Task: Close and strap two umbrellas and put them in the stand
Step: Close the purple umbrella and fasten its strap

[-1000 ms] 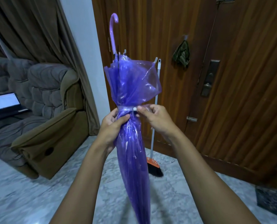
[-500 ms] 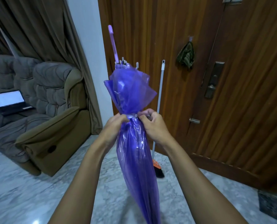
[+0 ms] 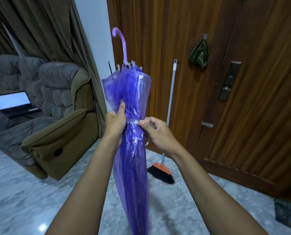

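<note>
A folded translucent purple umbrella point(image 3: 132, 167) is held upright in front of me, hooked handle point(image 3: 121, 41) pointing up, tip running down out of the frame. My left hand point(image 3: 115, 122) grips the bunched canopy at its middle, thumb pressed up against the plastic. A clear strap point(image 3: 132, 120) with a white snap button point(image 3: 136, 122) circles the canopy there. My right hand point(image 3: 155, 133) pinches the strap's end just right of the button. No second umbrella and no stand is clearly in view.
A broom point(image 3: 165, 170) with an orange head leans against the wooden door point(image 3: 243, 99) behind the umbrella. A grey-brown recliner point(image 3: 56, 119) with an open laptop point(image 3: 14, 104) stands at the left. A dark box-like object point(image 3: 288, 214) sits at the lower right on the marble floor point(image 3: 22, 192).
The loose upper canopy has been gathered in narrower. My left thumb has moved up onto the plastic, and my right hand now pulls the strap end out to the right of the button.
</note>
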`<state>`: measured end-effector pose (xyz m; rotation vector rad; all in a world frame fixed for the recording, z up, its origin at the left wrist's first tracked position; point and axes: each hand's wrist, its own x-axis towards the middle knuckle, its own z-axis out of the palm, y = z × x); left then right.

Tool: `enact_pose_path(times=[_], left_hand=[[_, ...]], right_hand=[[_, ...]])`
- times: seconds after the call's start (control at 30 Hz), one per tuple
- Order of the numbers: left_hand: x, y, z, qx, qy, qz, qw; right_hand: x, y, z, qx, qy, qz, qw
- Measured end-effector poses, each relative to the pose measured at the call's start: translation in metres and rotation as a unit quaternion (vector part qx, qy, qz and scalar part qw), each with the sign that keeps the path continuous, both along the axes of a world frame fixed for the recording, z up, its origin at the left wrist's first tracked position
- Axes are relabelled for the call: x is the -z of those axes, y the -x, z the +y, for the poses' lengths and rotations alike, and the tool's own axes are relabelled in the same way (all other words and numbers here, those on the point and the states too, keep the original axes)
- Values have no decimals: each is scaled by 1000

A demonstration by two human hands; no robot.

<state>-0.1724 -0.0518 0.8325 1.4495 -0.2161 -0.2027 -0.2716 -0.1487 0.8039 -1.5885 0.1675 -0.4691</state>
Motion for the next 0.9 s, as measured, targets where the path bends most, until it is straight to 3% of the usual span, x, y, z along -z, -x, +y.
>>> enact_pose_path(times=[0.1,0.17,0.23,0.33,0.4,0.47,0.67,0.8,0.9], left_hand=[[6,-3,0,16,4,24,1000],[4,-3,4,90,-11,41,995],[2,-4,9,166,-93,24,982],[5,2,14,181,-198,-14,963],[11,10,17,191,-292,-47,936],[16,23,17,247,-322,-87,910],[43,25,10,176,-251,-144,941],[51,21,12,164,-188,-117,961],[51,18,15,190,-140,-99,967]], right_hand=[[0,0,-1,29,-1,23,999],[0,1,-3,55,0,36,998],[2,2,-6,76,-2,43,996],[2,0,-11,125,10,55,991],[0,-4,-14,162,31,65,984],[-2,-9,-13,181,37,66,981],[-5,-8,-6,124,10,75,989],[-7,-3,-9,55,-49,45,996],[-9,3,-19,33,-35,41,998]])
